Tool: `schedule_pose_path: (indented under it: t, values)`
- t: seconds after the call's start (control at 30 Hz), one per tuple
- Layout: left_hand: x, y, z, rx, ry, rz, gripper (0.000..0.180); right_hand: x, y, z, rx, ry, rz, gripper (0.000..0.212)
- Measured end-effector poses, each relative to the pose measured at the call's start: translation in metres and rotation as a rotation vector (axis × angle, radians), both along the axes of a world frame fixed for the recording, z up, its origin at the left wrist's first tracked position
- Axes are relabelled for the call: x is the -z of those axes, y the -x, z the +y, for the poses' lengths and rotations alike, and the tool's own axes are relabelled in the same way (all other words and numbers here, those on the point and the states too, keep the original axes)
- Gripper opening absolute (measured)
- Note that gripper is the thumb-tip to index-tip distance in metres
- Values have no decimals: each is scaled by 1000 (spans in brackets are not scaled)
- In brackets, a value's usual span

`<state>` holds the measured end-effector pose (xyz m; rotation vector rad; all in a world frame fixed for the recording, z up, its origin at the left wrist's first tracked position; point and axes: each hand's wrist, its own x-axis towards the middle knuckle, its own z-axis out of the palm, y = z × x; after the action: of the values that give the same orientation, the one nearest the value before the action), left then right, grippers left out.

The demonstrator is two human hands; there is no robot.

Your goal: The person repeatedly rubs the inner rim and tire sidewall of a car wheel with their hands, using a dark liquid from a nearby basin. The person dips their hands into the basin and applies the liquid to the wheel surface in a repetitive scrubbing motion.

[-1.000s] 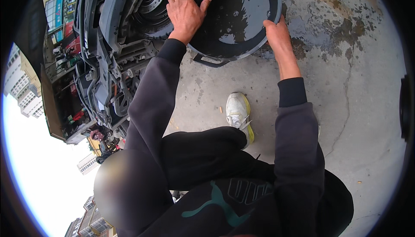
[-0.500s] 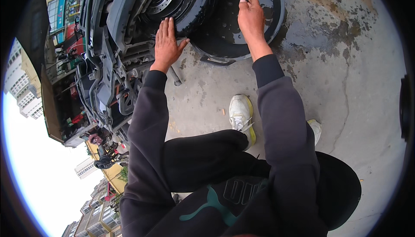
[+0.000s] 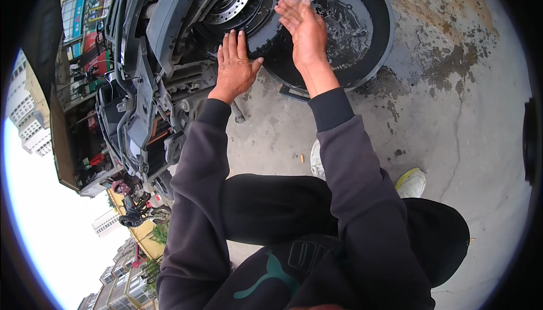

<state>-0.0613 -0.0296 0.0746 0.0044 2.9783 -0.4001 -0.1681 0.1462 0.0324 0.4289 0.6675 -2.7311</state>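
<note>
While the left hand (image 3: 235, 67) is pressing flat, fingers spread, on the black rubber scooter tyre (image 3: 266, 27), the right hand (image 3: 305, 30), fingers open, is scooping slippery water from the round black plastic basin (image 3: 379, 38), probably heavy, best gripped by its rim.

A second ago you held the black basin (image 3: 362, 55) by its rim with a hand on each side; now both hands are off the rim. Your left hand (image 3: 235, 67) has moved across to lie flat, fingers spread, against the dark tyre (image 3: 266, 33) beside the brake disc (image 3: 229, 2). Your right hand (image 3: 305, 27) went down into the basin half a second ago and has now come up open, carrying water that splashes at its fingers (image 3: 291, 10) next to the tyre, and the water in the basin is now ruffled.
</note>
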Motion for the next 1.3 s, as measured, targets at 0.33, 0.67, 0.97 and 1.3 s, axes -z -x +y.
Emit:
schedule_pose_path:
  t: [0.33,0.67,0.97,1.3]
  values:
    - [8,8,-7,-73,32,-131,95,-18,-19,-42,-454,-1901,880,65]
    - [8,8,-12,55,87,-118,87,-8,-65,-40,-459,-1878,1107,60]
    - [3,8,1,-27,-18,-83,95,53,-17,31,230,-1219,-87,48]
    - [2,3,-7,-40,-10,-89,95,67,-12,15,-89,249,-424,49]
